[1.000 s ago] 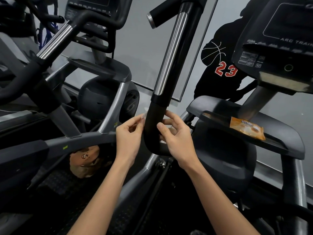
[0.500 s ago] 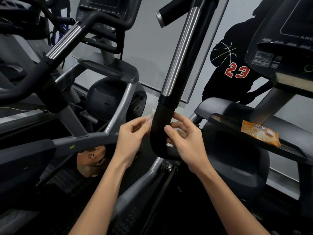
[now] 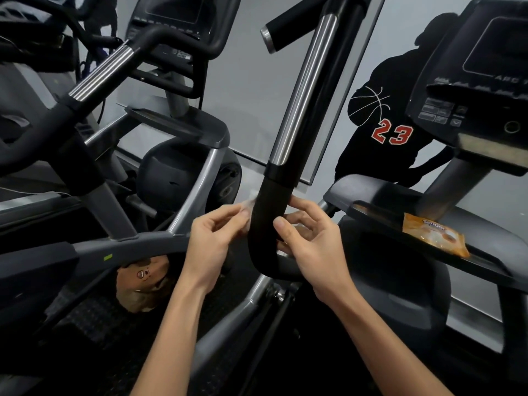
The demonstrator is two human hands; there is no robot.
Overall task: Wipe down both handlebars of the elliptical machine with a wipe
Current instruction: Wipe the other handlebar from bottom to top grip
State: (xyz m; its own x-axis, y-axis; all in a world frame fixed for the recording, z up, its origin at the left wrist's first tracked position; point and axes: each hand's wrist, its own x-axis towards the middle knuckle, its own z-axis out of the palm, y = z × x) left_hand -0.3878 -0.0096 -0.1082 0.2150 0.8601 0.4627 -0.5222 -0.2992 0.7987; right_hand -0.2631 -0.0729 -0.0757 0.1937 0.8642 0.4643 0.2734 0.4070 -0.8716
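A tall black and chrome handlebar [image 3: 300,110] of the elliptical rises through the middle of the view, bending at its black lower grip [image 3: 265,224]. A thin white wipe [image 3: 249,204] passes behind that grip. My left hand [image 3: 214,238] pinches the wipe's end on the left side of the bar. On the right side my right hand [image 3: 311,241] holds its fingers curled behind the grip, thumb in front; the wipe there is mostly hidden. A second handlebar [image 3: 97,72] slants at the upper left.
An orange packet of wipes [image 3: 434,238] lies on the black tray [image 3: 385,195] at the right, under the console [image 3: 480,70]. A neighbouring machine [image 3: 183,155] stands at the left. A brown plush slipper [image 3: 143,284] sits on the dark floor below.
Both hands stay at the lower grip with the wipe drawn round it; they have shifted slightly upward along it. The view has tilted a little.
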